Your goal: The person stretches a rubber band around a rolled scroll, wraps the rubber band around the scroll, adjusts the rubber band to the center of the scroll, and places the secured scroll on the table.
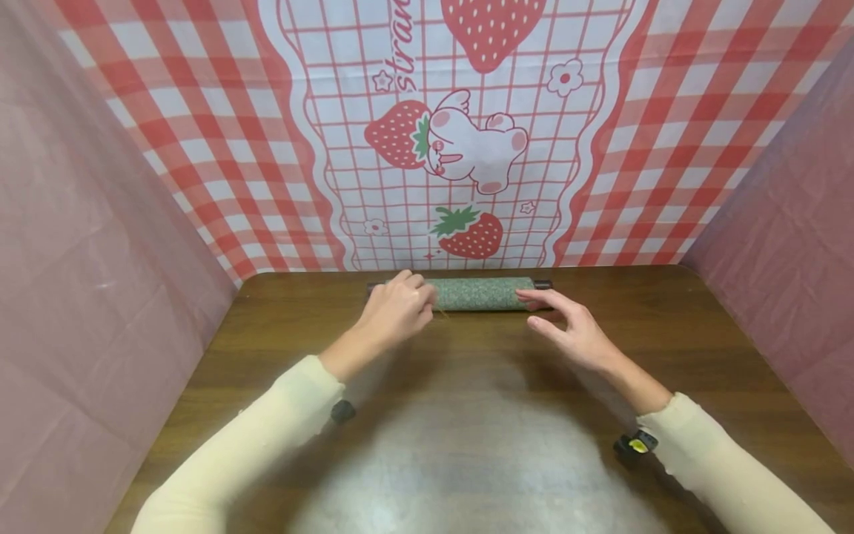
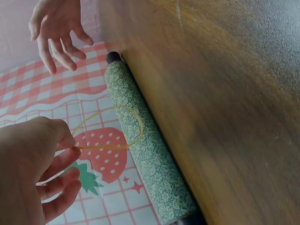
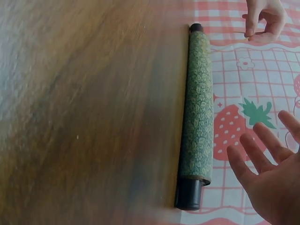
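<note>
A rolled scroll (image 1: 483, 294) covered in green patterned material, with dark end knobs, lies along the back of the table. Above its left part, my left hand (image 1: 400, 304) pinches a thin yellow rubber band (image 2: 141, 129) between thumb and forefinger. In the left wrist view the band hangs as an open loop and overlaps the scroll. My right hand (image 1: 572, 326) is over the scroll's right end, its fingers spread and holding nothing. The right wrist view shows the right palm (image 3: 276, 187) beside the scroll's dark knob (image 3: 189, 194).
The brown wooden table (image 1: 460, 445) ends just behind the scroll. A red-and-white checked cloth (image 1: 220, 111) with strawberry prints hangs behind it. Pink cloth walls (image 1: 87, 297) stand at the left and right sides.
</note>
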Demonstrator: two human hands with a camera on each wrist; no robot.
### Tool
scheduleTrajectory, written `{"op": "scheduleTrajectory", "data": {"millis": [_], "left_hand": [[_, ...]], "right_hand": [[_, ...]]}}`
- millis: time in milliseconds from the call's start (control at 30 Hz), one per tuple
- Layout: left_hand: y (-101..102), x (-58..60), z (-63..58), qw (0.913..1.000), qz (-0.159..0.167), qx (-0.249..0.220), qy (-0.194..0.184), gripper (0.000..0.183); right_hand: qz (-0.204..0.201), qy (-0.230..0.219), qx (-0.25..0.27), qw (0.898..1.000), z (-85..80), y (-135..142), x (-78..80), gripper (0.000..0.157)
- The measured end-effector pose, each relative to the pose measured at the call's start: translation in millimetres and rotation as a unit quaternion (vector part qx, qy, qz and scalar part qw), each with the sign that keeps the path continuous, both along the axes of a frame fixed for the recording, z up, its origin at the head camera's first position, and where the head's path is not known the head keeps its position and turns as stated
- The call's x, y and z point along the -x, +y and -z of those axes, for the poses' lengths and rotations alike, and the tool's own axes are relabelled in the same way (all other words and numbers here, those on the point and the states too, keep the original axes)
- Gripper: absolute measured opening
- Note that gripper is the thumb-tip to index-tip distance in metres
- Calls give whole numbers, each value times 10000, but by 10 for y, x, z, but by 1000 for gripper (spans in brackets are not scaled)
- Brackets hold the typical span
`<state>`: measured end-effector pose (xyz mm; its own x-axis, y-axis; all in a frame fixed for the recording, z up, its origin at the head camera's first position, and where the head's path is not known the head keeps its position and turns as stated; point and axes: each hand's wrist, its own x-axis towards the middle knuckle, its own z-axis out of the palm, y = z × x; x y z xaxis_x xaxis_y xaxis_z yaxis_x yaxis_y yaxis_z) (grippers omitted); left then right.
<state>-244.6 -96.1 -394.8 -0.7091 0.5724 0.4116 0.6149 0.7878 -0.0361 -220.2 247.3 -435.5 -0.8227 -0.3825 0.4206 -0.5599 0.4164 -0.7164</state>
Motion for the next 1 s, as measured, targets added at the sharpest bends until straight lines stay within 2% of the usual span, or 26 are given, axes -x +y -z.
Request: {"op": "scheduleTrajectory", "data": {"millis": [100, 300, 733, 1000], "left_hand": [[-14, -1, -25, 10000, 17, 6, 15, 10], [-47, 7, -69, 10000, 31, 61, 48, 10], [-110, 22, -138, 9993, 264, -135, 226, 9], [-141, 27, -149, 9970, 460, -151, 606, 7]], "right_hand": [[20, -157, 160, 9997, 13, 0, 7, 45], [-207, -376, 592, 9973, 37, 1, 34, 42], [-611, -757, 1287, 9869, 22, -31, 20, 37], [-1100, -1178, 1964, 9672, 15, -57, 13, 36]]}}
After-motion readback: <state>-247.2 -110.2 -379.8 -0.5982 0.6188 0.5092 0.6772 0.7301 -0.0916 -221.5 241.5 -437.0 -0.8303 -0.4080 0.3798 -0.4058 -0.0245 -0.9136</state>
